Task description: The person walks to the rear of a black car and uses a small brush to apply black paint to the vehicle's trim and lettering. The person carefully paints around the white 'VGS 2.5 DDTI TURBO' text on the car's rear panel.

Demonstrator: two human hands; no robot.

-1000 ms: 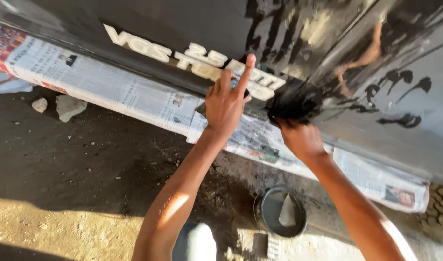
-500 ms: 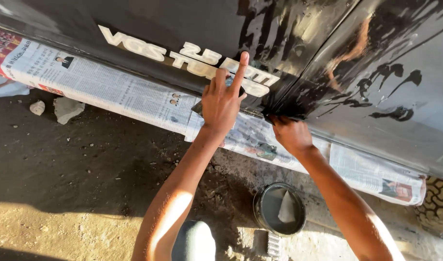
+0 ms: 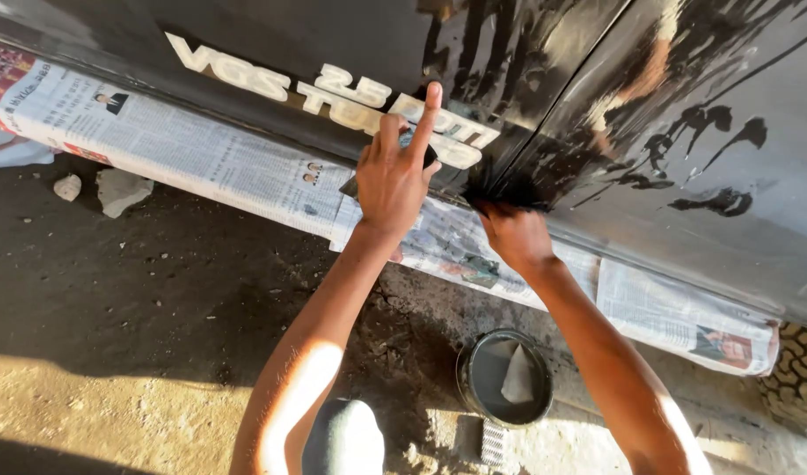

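Note:
A black car body panel (image 3: 685, 105) with pale raised lettering (image 3: 333, 88) fills the top of the view. My left hand (image 3: 394, 176) presses a small dark flat sheet (image 3: 348, 187) against the lettering, index finger pointing up. My right hand (image 3: 513, 233) grips a dark wet wad (image 3: 500, 189) and holds it against the panel beside the door seam. Wet dark streaks run across the panel to the right.
Newspaper (image 3: 201, 158) is taped along the sill below the panel. A round black tub (image 3: 474, 387) with a pale piece inside stands on the dirt ground between my arms. A tyre (image 3: 799, 369) shows at right, stones (image 3: 117, 189) at left, and my knee (image 3: 346, 440) at bottom.
My right hand with the wad has slid a little left and down along the panel. My left hand stays pressed on the lettering, shifted slightly left.

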